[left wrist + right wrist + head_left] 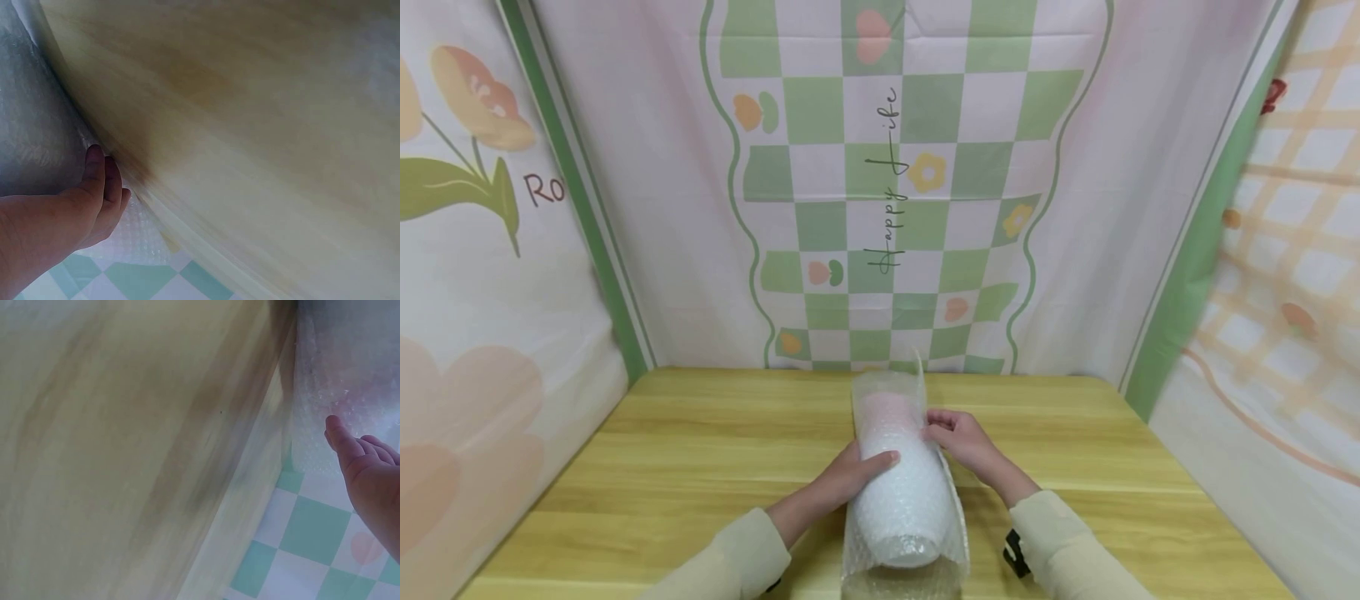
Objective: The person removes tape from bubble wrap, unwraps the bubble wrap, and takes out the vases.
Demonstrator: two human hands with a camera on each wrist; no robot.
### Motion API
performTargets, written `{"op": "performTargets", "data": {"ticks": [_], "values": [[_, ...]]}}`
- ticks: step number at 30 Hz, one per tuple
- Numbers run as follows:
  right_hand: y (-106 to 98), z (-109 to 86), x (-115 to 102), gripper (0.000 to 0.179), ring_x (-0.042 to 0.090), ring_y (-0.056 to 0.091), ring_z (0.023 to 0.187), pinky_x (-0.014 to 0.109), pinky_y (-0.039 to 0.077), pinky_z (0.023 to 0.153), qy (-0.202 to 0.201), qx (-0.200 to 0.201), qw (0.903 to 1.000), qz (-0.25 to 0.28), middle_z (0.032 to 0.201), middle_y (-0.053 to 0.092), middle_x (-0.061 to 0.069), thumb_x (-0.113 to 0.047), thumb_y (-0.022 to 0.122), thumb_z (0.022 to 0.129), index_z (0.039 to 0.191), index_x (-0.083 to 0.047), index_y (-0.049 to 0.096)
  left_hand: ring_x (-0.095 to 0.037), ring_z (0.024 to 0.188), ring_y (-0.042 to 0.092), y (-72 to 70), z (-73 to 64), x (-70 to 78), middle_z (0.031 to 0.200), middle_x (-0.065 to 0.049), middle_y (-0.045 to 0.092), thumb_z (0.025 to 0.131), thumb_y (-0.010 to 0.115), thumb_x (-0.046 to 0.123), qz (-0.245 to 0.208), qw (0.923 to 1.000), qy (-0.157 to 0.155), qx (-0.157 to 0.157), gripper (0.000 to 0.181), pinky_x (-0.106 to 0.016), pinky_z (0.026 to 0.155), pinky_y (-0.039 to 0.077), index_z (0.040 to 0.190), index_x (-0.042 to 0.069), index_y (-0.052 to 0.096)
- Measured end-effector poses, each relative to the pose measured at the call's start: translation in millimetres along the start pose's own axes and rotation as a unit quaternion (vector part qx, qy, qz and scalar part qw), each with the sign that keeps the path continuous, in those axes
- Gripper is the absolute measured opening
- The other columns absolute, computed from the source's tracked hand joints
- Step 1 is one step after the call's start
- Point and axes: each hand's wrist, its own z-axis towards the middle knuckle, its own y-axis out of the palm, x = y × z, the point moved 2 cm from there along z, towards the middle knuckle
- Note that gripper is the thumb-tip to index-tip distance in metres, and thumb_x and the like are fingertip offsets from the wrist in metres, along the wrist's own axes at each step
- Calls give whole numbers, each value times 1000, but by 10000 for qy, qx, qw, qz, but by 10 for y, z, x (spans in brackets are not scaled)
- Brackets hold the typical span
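A white vase-like object (904, 492) with a pinkish far end lies on the wooden table, its round end toward me. Clear bubble wrap (868, 383) surrounds it, with one edge standing up at the far right and a loose sheet spreading below the near end. My left hand (842, 479) holds the wrapped object from the left, thumb across its top; in the left wrist view that hand's fingers (112, 178) lie along the wrap's side. At the right edge, my right hand (966, 442) pinches the bubble wrap between thumb and fingers. The wrap blurs the object's exact kind.
The wooden table (700, 425) extends to both sides of the wrapped object. Behind it hangs a green checked cloth (816, 112), and patterned cloths enclose the left and right sides. A black piece (1017, 554) shows under the right sleeve.
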Motion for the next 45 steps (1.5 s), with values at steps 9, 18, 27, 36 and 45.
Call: {"op": "performTargets", "data": {"ticks": [9,18,27,36,45], "values": [[-17,-25,10,51,39,48,126,46,43,101,71,-31,10000,-35,135,51,27,-18,58,95,134,14,48,-28,105,58,11,-7,6,118,-14,57,92,62,47,12,10000,19,36,74,-46,89,50,142,-1,35],[-51,-27,45,45,34,51,122,46,44,99,66,-95,9998,159,134,54,23,-17,52,98,134,9,51,-27,103,59,19,-11,21,116,-14,58,93,61,45,-49,9999,97,37,71,-43,88,50,140,-2,37],[-66,-67,5,46,37,46,128,50,38,104,36,-316,9983,482,138,50,23,-19,49,99,136,10,48,-26,103,59,18,-26,21,115,-13,58,93,61,45,-20,10000,78,58,70,-43,87,50,140,-2,38],[-73,-40,43,46,36,45,128,52,36,106,-11,-305,9979,580,138,51,22,-18,47,97,133,10,51,-27,105,58,15,-17,31,118,-14,57,93,61,44,-31,9999,120,44,72,-44,88,50,143,-1,35],[-73,-46,26,45,38,45,129,49,36,106,-143,-435,9969,633,139,49,25,-14,45,97,133,12,49,-28,107,57,8,3,-3,119,-14,56,93,61,46,-46,9999,126,4,72,-45,90,49,143,0,35]]}}
